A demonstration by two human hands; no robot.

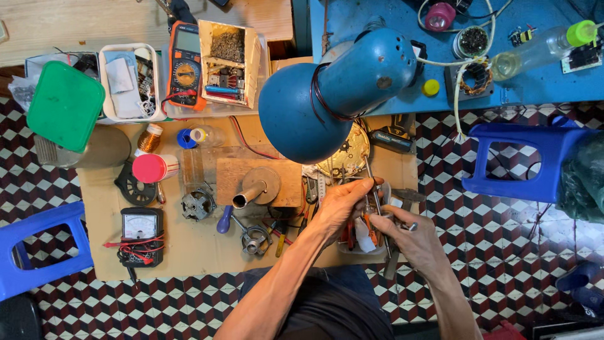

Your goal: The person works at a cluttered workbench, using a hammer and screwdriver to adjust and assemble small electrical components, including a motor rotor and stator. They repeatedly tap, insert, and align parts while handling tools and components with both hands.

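Landmark: blue lamp (327,94), shade pointing down over the cardboard mat (189,252) on the tiled floor.

Left hand (343,204) sits just below the lamp shade, fingers curled together and pinched on a thin metal rod (371,179) that runs up toward the lamp. Right hand (412,236) is below and right of the lamp, touching the left hand's fingertips; its fingers are closed around a small metal part (409,225), too small to tell what it is. Both hands hover over a tray of tools with orange-handled pliers (370,230).

Left of the lamp's shade, lower: wooden block (258,182) with a metal funnel-like piece (255,189) on it. Further left of that, a pink-capped roll (154,168), a copper wire spool (150,138) and a small motor part (198,204). Far below-left of the lamp: black analog meter (141,233) with red leads.

Left of the lamp at the same height: orange multimeter (186,66), a wooden box of small parts (229,60), a white tray (132,82), a green lid (65,106).

Behind the lamp: blue bench (553,82) with a clear bottle (541,47) with green cap. Right of the lamp: blue plastic stool (528,160); another stool (41,249) far left.
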